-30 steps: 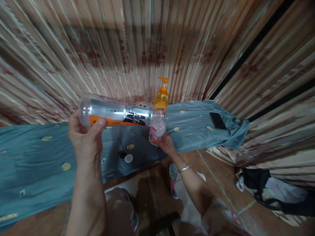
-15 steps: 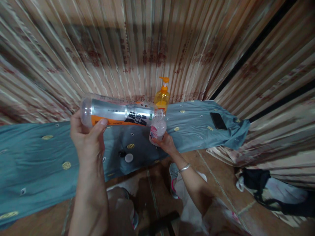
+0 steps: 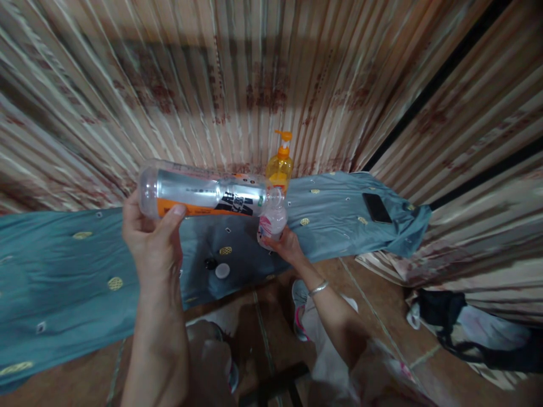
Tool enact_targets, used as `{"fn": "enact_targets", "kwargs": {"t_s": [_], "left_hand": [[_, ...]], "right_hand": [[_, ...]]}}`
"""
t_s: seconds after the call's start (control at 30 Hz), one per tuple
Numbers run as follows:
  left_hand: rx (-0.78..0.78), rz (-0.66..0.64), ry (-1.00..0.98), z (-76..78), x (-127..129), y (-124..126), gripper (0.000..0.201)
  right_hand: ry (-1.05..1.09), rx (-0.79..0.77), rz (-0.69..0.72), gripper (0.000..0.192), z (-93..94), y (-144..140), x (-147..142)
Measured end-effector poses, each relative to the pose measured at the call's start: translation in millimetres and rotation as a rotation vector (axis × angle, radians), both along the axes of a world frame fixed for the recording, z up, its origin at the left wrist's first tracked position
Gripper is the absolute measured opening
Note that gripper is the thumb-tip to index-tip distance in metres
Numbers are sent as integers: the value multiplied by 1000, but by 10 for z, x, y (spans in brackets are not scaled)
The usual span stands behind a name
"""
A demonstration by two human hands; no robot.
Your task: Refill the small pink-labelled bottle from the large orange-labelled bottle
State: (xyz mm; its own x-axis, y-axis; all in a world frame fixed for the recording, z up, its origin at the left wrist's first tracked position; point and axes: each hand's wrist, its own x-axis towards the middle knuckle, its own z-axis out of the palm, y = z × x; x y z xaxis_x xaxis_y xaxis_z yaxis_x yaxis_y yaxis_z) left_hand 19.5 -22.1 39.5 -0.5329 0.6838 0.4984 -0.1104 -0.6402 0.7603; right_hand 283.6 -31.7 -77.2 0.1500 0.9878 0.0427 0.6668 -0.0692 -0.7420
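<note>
Silver-and-orange-labelled bottle, black lettering blurred, clasped by left hand; near-horizontal, neck pointing rightward to pink-labelled bottle, gripped by right hand.

Patterned curtains, a printed cloth and tiled floor suggest a home.

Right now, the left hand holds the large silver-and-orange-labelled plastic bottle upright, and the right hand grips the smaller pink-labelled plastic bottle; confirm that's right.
Not upright: the head view shows the left hand holding the large bottle nearly horizontal; the right hand does grip the smaller bottle.
</note>
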Motion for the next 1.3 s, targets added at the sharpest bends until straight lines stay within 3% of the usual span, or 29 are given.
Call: {"fn": "enact_targets", "kwargs": {"t_s": [0.47,0.93,1.3], "left_hand": [[21,5,85,-59,-61,38,73],[22,-20,16,-16,-21,29,74],[25,-9,-7,-11,2,44,76]], "right_hand": [[-15,-25,-24,65,-29,19,8],[4,-43,-33,62,59,-1,-28],[17,-24,-16,65,-20,18,-4]]}}
